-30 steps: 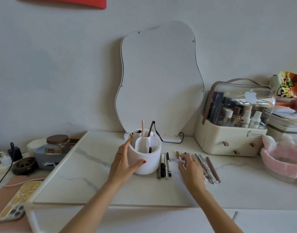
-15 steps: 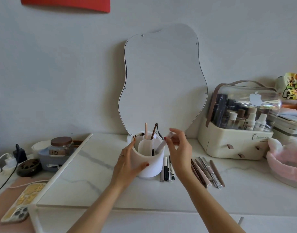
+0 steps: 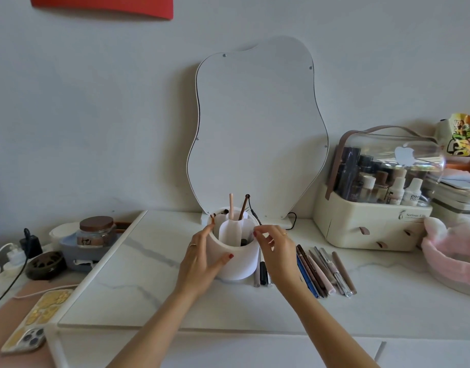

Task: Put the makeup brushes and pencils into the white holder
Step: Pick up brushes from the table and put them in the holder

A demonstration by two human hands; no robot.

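The white holder (image 3: 235, 254) stands on the marble-patterned surface (image 3: 138, 282), in front of a wavy-edged mirror (image 3: 257, 128) that leans on the wall. A pale pink stick (image 3: 231, 205) and a dark brown brush handle (image 3: 243, 207) rise from its back compartments, and dark tips show low in the front one. The left hand (image 3: 202, 261) wraps the holder's left side, thumb across the front wall and forefinger up at the rim. The right hand (image 3: 277, 252) hovers at the right rim with thumb and fingers curled close together; whether they pinch anything cannot be told. Just right of the holder's base lie a few dark and silver pencils (image 3: 262, 272), partly hidden by the right wrist, and beyond the wrist a fanned row of brushes and pencils (image 3: 325, 269) rests on the surface. Farther right sits a cream cosmetics case (image 3: 372, 224) with a clear lid and bottles inside, then a pink fluffy band (image 3: 451, 251). At left are a brown-lidded jar (image 3: 95, 231) and a phone (image 3: 34, 322).
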